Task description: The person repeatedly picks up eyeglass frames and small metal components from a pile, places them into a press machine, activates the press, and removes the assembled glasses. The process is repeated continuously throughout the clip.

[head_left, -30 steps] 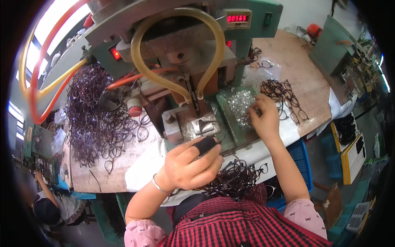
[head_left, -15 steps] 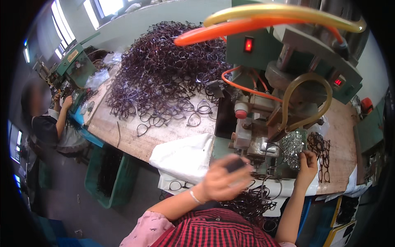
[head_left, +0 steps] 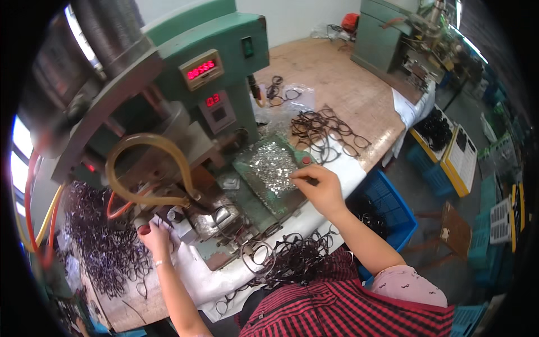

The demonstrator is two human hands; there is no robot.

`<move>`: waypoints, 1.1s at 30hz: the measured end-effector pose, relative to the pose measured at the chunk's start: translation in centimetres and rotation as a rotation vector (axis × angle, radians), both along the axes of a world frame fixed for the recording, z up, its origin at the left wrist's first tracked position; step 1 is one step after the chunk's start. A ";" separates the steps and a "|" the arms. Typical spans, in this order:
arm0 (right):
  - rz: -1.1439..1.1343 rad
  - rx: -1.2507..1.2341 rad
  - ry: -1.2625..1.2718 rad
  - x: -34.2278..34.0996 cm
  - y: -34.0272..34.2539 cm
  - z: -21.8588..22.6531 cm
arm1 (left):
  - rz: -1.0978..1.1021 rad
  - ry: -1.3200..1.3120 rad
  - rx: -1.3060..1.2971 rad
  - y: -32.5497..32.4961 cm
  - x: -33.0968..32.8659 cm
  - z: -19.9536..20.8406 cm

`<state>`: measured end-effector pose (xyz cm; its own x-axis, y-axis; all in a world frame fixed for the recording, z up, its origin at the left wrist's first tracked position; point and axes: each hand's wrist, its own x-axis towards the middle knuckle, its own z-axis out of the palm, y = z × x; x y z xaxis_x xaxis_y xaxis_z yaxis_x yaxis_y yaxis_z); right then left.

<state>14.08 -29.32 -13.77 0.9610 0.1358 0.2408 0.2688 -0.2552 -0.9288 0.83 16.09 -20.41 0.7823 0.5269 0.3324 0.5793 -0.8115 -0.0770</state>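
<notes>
My left hand (head_left: 156,240) is at the left side of the green press's metal fixture (head_left: 216,218), its thumb beside a red push button (head_left: 144,230) and its fingers apart. I cannot tell whether it presses the button. My right hand (head_left: 323,191) is closed in a pinch at the right edge of a heap of small shiny metal pieces (head_left: 270,167); what sits between the fingertips is too small to name. A round eyeglass frame (head_left: 258,256) hangs at the fixture's front. Below it, dark eyeglass frames (head_left: 297,259) lie piled against my apron.
A large mound of dark frames (head_left: 106,241) lies left of the press (head_left: 224,42). More frames (head_left: 328,129) rest on the table at right, past a second red button (head_left: 306,160). A blue crate (head_left: 393,210) and a wooden stool (head_left: 453,230) stand on the right.
The view has swung to the right. My left hand, earlier blurred near the front with a dark thing, is now by the red button. My right hand remains beside the metal pieces.
</notes>
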 end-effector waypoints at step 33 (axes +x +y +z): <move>0.433 0.209 -0.061 -3.2 7.1 6.6 | -0.936 -1.053 -0.756 -19.3 -2.6 16.0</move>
<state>10.92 -22.18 -7.17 0.8102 0.4627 0.3598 0.3649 0.0822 -0.9274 -1.75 -3.18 -4.43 0.5106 0.3021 0.8050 -0.5888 -0.5595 0.5834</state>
